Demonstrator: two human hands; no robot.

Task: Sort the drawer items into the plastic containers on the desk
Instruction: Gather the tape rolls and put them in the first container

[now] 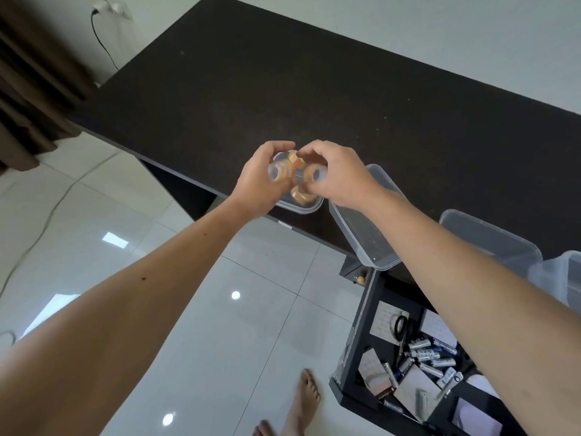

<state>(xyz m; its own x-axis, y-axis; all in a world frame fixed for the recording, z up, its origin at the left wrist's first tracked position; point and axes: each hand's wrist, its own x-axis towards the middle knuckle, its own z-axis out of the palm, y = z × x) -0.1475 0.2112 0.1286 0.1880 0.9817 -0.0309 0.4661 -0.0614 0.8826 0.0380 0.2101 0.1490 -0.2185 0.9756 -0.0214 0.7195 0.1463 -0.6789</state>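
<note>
Over the leftmost clear plastic container [309, 206] on the dark desk [283, 89], my left hand [262, 176] grips a clear tape roll [276, 173]. My right hand [334, 174] grips an orange-tinted tape roll [316, 175]. More tan tape rolls [301, 196] lie inside that container beneath my hands. To the right a second clear container [361, 243] holds nothing I can see. A third container [490, 240] sits further right, partly hidden by my right forearm. The open drawer [364, 325] at lower right holds several batteries [430, 357], scissors [402, 330] and paper cards.
A fourth plastic tub [566, 278] shows at the right edge. The desk's front edge runs diagonally above a glossy white tile floor [204, 309]. My bare foot [301, 401] stands beside the drawer. A curtain [31, 73] and a wall cable [100, 39] are at upper left.
</note>
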